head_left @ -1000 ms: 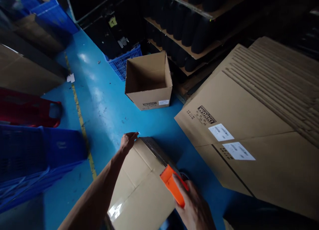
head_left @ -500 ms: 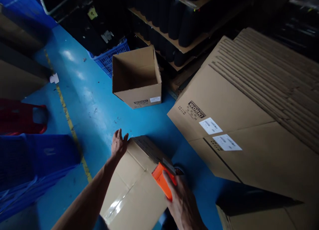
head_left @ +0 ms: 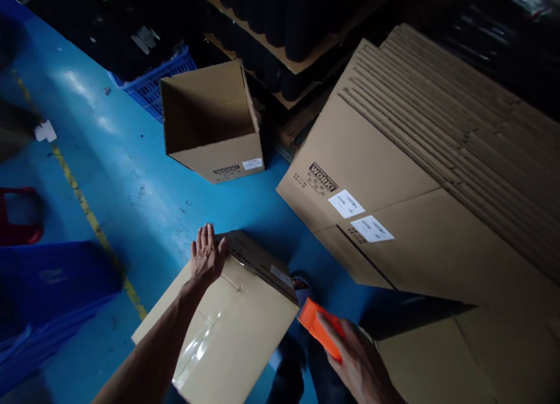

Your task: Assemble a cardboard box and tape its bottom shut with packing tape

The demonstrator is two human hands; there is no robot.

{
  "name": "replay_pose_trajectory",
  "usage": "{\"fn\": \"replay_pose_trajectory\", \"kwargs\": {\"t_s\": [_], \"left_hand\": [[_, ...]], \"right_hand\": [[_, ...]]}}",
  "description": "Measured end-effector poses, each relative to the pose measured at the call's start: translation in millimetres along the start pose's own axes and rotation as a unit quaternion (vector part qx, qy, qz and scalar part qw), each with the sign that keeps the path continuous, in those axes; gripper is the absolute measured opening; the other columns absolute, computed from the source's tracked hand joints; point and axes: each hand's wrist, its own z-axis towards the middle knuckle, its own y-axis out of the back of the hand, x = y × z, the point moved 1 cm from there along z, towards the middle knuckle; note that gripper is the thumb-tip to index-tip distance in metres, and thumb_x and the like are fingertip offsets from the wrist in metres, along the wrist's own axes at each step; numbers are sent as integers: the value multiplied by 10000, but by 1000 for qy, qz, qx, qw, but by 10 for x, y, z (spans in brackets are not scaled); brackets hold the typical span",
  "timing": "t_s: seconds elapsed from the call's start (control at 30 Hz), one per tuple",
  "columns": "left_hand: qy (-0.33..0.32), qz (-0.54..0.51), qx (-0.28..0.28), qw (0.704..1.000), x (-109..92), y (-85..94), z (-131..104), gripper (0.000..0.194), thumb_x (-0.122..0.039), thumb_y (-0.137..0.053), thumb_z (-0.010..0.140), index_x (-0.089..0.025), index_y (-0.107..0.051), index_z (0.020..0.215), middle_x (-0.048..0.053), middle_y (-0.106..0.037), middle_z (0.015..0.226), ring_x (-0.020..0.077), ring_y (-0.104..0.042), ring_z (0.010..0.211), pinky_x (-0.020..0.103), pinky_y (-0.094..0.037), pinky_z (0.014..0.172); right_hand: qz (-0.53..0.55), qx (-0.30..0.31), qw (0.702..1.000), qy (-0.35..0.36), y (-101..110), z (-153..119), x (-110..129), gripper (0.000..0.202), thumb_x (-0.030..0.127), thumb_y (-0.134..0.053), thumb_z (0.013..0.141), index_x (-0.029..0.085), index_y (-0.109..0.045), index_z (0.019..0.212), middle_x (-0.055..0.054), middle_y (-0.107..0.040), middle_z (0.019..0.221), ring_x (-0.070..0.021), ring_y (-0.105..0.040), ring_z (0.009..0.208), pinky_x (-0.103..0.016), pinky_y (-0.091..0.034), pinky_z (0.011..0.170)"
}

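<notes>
A closed cardboard box (head_left: 245,328) stands on the floor in front of me, with shiny clear tape along its top seam. My left hand (head_left: 207,257) lies on the box's far left edge, fingers stretched out and holding nothing. In my right hand (head_left: 354,354) is an orange tape dispenser (head_left: 321,328), held just off the right side of the box. Whether any tape runs from it cannot be made out.
An open cardboard box (head_left: 214,115) stands beyond, beside a blue crate (head_left: 153,92). Flattened cartons (head_left: 394,176) lean on the right. Blue bins (head_left: 56,299) and a red stool (head_left: 20,214) are at left. Stacked dark goods (head_left: 280,31) stand behind.
My right hand has moved right with the dispenser, off the box. My left hand has come down flatter on the box edge. The view has shifted, so the surroundings sit further left.
</notes>
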Motion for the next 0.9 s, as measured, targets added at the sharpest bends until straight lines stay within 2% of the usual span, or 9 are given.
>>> {"fn": "replay_pose_trajectory", "kwargs": {"t_s": [0.27,0.4,0.47,0.53,0.6,0.67,0.7,0.8,0.9], "left_hand": [[36,-27,-27,999,6,57,50,669,-384,-491,958,-58,-394,1534,226,-570,1505,350,-548,1386,492,-456,1145],[90,-22,-42,995,-11,62,122,450,-348,-536,935,-133,-632,1319,195,-754,1199,357,-698,1132,474,-549,940],[92,-22,-29,995,-12,69,163,352,-341,-568,922,-175,-718,1195,166,-780,1120,350,-716,1065,437,-550,861],[85,-27,-14,996,-12,88,190,309,-353,-603,912,-206,-755,1137,137,-794,1093,341,-721,1038,399,-533,799],[71,-35,-7,997,-20,112,193,292,-385,-629,912,-222,-773,1106,116,-800,1094,327,-720,1030,372,-512,774],[54,-40,-12,998,-37,125,176,292,-416,-621,930,-225,-779,1083,101,-790,1156,304,-711,1052,351,-495,780],[46,-41,-17,998,-44,123,164,292,-425,-606,942,-227,-779,1070,91,-779,1194,290,-706,1061,342,-486,781],[36,-32,-33,998,-49,84,139,298,-423,-561,972,-231,-776,1049,72,-755,1251,267,-696,1053,333,-463,768],[42,-13,-43,998,-32,21,143,301,-442,-558,981,-242,-770,1058,60,-755,1231,274,-688,1050,339,-441,754]], "right_hand": [[-48,33,998,-31,-287,-3,-23,799,27,-644,719,307,-558,1462,-91,-713,1014,-272,-706,835,-386,-629,727],[-75,96,991,-59,-420,22,-232,564,-2,-685,621,301,-782,1087,-56,-725,792,-254,-705,664,-332,-572,596],[-53,72,990,-110,-391,117,-345,499,76,-682,679,280,-781,1123,-64,-713,771,-251,-691,617,-342,-557,565],[58,16,977,-207,-291,391,-348,470,252,-662,797,237,-731,1262,-98,-724,855,-279,-710,700,-401,-585,640],[242,-26,925,-291,-174,891,-173,493,440,-636,853,210,-713,1281,-104,-744,916,-297,-723,826,-450,-600,765],[343,-23,904,-253,-92,1579,183,535,522,-578,896,232,-668,1336,-83,-765,1126,-255,-720,1032,-395,-592,911],[445,15,866,-227,-84,1943,397,546,474,-628,878,226,-645,1365,-88,-744,1244,-251,-697,1115,-394,-565,982],[501,58,840,-201,-146,2811,919,492,412,-689,849,254,-678,1315,-29,-778,1168,-206,-709,1026,-353,-561,960],[513,90,826,-215,-283,2935,945,422,401,-714,823,253,-737,1218,-8,-798,1066,-205,-718,958,-352,-567,909]]}}
